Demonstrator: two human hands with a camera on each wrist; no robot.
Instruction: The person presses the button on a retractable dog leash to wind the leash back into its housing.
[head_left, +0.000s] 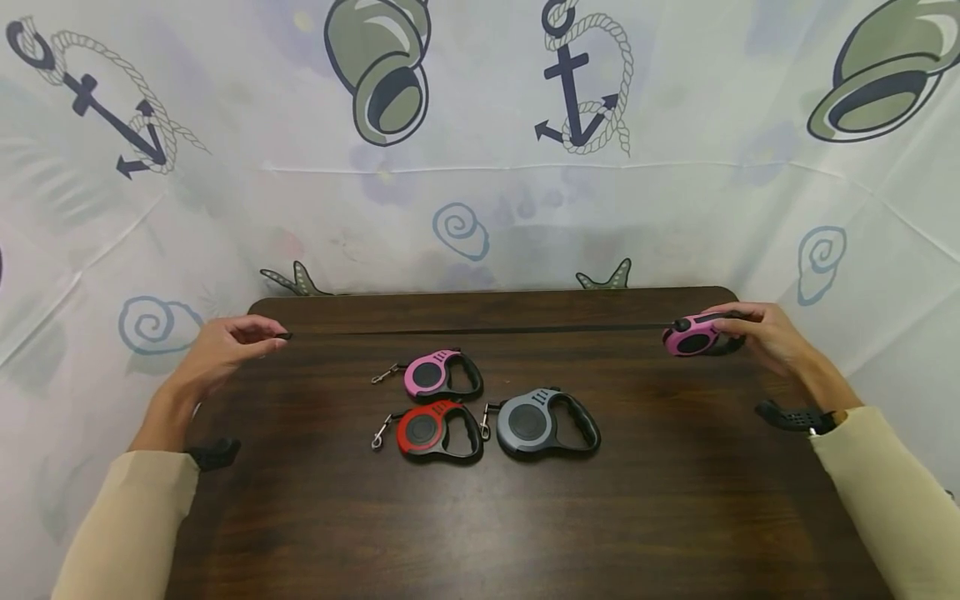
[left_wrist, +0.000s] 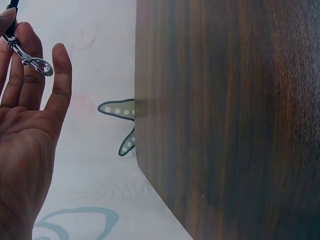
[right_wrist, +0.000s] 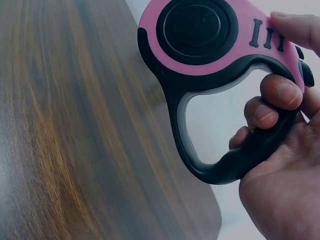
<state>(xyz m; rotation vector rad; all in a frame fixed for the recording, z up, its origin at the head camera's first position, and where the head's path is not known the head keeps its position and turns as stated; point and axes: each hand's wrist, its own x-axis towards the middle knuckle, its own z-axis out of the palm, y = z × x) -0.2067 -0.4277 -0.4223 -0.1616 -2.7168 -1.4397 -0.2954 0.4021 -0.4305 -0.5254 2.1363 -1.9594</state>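
Note:
My right hand [head_left: 757,333] grips the black looped handle of a pink retractable dog leash [right_wrist: 192,35], fingers wrapped through the loop and thumb along the pink casing. From it a black strap [head_left: 480,331] runs taut across the table to my left hand [head_left: 228,346]. The left thumb and fingers pinch the strap's end, where a silver metal clip [left_wrist: 32,59] hangs by the palm in the left wrist view. Between the hands, on the table, lie a second pink leash [head_left: 429,375], a red leash [head_left: 422,429] and a larger grey leash [head_left: 527,422], each with its clip to the left.
The dark brown wooden table [head_left: 480,533] has cut-off back corners. A white curtain [head_left: 495,92] printed with anchors, shells and starfish hangs behind and beside it. Both held ends are above the table near its back edge.

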